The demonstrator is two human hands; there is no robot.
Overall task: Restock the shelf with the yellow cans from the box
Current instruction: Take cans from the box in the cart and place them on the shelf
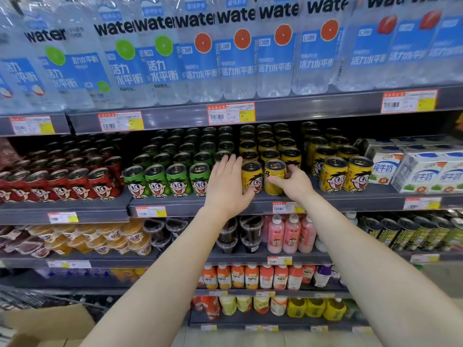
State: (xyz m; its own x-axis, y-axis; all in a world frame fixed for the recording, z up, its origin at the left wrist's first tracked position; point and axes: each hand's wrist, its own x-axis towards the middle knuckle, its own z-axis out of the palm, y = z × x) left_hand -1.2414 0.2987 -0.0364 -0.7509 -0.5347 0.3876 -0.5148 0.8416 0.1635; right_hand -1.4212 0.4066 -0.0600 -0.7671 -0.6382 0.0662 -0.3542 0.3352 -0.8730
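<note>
A brown cardboard box (50, 324) sits low on the left. On the grey metal shelf (175, 205), glossy green cans (155, 180) stand left of the left hand (226, 181), whose straight fingers (230, 164) lie flat against the first yellow can (251, 176). Just beside it, the second yellow can (275, 175), a shiny upright cylinder, is gripped by the curled fingers of the right hand (293, 182).
</note>
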